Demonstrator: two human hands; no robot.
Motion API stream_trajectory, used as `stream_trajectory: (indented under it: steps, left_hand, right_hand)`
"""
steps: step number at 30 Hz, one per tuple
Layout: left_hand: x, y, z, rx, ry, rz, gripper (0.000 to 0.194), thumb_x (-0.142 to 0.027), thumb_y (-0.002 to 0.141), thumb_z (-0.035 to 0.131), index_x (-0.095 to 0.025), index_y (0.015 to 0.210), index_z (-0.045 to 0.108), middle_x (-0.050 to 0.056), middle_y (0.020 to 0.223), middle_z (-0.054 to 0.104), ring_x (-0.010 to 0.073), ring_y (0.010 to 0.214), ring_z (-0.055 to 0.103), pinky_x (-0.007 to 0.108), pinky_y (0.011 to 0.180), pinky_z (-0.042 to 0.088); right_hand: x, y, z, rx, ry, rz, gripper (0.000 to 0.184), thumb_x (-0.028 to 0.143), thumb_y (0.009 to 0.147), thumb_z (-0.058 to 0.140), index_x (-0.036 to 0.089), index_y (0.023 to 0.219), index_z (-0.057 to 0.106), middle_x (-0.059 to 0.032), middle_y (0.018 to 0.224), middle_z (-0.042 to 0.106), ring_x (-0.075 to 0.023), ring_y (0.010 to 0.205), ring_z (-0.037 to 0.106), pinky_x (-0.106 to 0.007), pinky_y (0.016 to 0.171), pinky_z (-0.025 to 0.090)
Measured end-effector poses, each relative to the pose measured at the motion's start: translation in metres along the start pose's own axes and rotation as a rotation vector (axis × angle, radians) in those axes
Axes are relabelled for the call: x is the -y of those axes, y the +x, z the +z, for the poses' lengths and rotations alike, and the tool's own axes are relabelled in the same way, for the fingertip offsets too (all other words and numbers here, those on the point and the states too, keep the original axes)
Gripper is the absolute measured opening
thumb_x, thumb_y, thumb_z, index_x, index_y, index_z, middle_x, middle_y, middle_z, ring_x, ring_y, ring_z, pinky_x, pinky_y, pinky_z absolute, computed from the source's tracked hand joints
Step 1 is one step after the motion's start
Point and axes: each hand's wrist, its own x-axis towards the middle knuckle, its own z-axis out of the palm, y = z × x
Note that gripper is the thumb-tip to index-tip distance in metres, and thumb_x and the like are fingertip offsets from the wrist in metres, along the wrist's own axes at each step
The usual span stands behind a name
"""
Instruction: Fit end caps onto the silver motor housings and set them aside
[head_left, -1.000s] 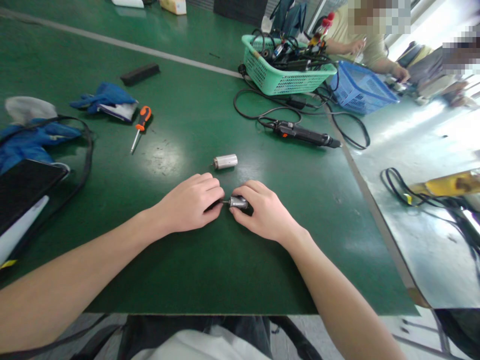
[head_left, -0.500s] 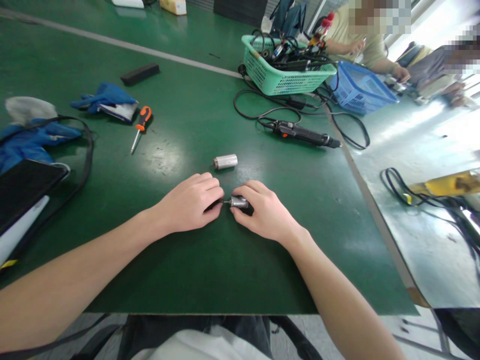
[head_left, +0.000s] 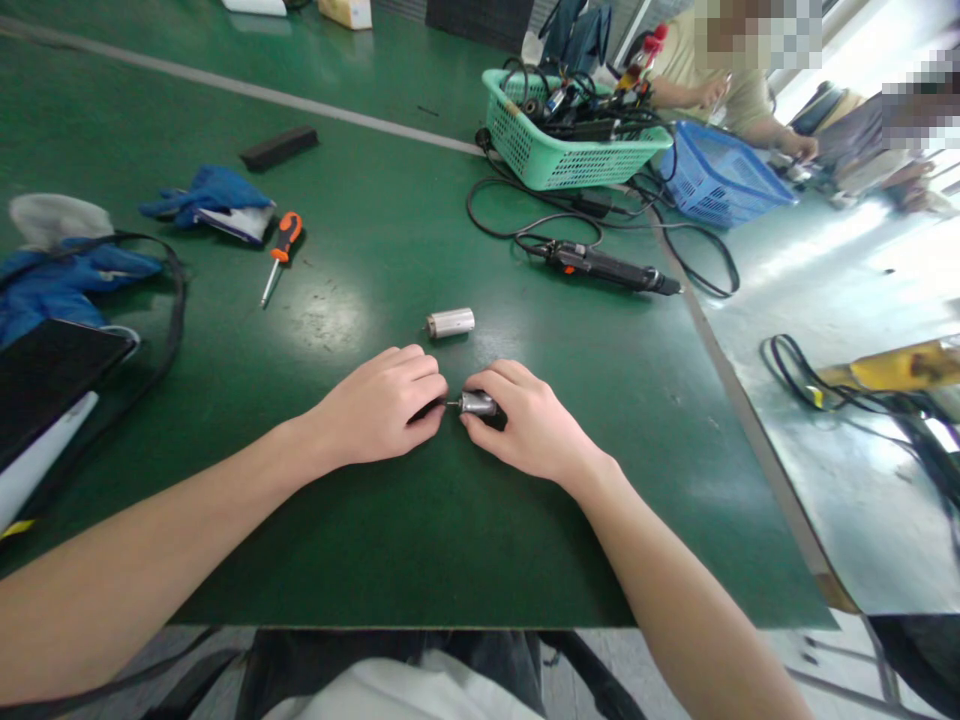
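Observation:
My right hand [head_left: 525, 418] is closed around a small silver metal cylinder [head_left: 478, 403] that looks like a small motor, lying level just over the green table [head_left: 420, 560]. A thin shaft points left from the cylinder toward my left hand [head_left: 394, 405]. The left fingers are pinched together at the shaft's end; a dark bit shows between them, too small to name. Just beyond both hands rests a second silver cylinder [head_left: 451, 323], on its side and touched by neither hand.
An orange-and-black screwdriver [head_left: 283, 255], blue gloves [head_left: 214, 200] and a black block [head_left: 279, 149] lie to the left. At the right are a black electric screwdriver [head_left: 611, 270] with its cord, a green basket [head_left: 555, 165] of cables, and a blue basket [head_left: 712, 185]. Co-workers sit beyond.

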Motion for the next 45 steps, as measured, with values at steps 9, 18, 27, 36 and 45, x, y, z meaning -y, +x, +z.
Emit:
stream_trajectory:
  steps: [9, 18, 27, 36, 45]
  left_hand:
    - [0.000, -0.001, 0.000, -0.004, 0.003, 0.001, 0.017, -0.024, 0.097, 0.055, -0.018, 0.090, 0.068, 0.006, 0.086, 0.062, 0.0213, 0.085, 0.056, 0.036, 0.077, 0.046]
    - [0.000, 0.000, 0.001, 0.023, -0.006, -0.003, 0.020, -0.025, 0.100, 0.053, -0.016, 0.093, 0.070, 0.007, 0.087, 0.063, 0.0220, 0.086, 0.056, 0.037, 0.078, 0.047]
    - [0.000, -0.001, 0.001, 0.037, -0.015, 0.000, 0.023, -0.026, 0.102, 0.052, -0.015, 0.096, 0.070, 0.007, 0.089, 0.063, 0.0222, 0.087, 0.056, 0.037, 0.080, 0.047]
    - [0.002, -0.001, 0.001, 0.055, 0.017, 0.003, 0.027, -0.033, 0.105, 0.052, -0.014, 0.094, 0.069, 0.006, 0.089, 0.063, 0.0221, 0.086, 0.057, 0.037, 0.080, 0.047]
    - [0.002, 0.000, 0.000, 0.068, -0.009, -0.035, 0.029, -0.042, 0.102, 0.060, -0.015, 0.095, 0.070, 0.006, 0.091, 0.065, 0.0221, 0.089, 0.057, 0.036, 0.081, 0.046]
  right_hand:
    - [0.000, 0.000, 0.000, -0.007, 0.001, 0.003, 0.016, 0.021, 0.092, 0.065, 0.023, 0.107, 0.064, -0.0075, 0.101, 0.067, -0.0259, 0.099, 0.063, -0.041, 0.089, 0.053]
    - [0.000, 0.000, 0.000, -0.005, -0.005, -0.001, 0.015, 0.021, 0.092, 0.065, 0.022, 0.108, 0.063, -0.0081, 0.102, 0.067, -0.0260, 0.099, 0.063, -0.041, 0.090, 0.053]
    - [0.001, -0.002, -0.002, 0.018, -0.013, -0.029, 0.020, 0.019, 0.095, 0.063, 0.021, 0.115, 0.062, -0.0093, 0.108, 0.068, -0.0266, 0.104, 0.063, -0.042, 0.094, 0.053]
    - [0.006, -0.003, -0.009, 0.131, -0.207, -0.188, 0.029, 0.015, 0.105, 0.046, 0.021, 0.128, 0.063, -0.0121, 0.115, 0.063, -0.0257, 0.104, 0.057, -0.042, 0.094, 0.055]
    - [-0.007, -0.004, -0.028, 0.172, -0.334, -0.043, 0.040, 0.005, 0.100, 0.046, 0.021, 0.131, 0.066, -0.0120, 0.116, 0.067, -0.0269, 0.108, 0.062, -0.042, 0.095, 0.056]
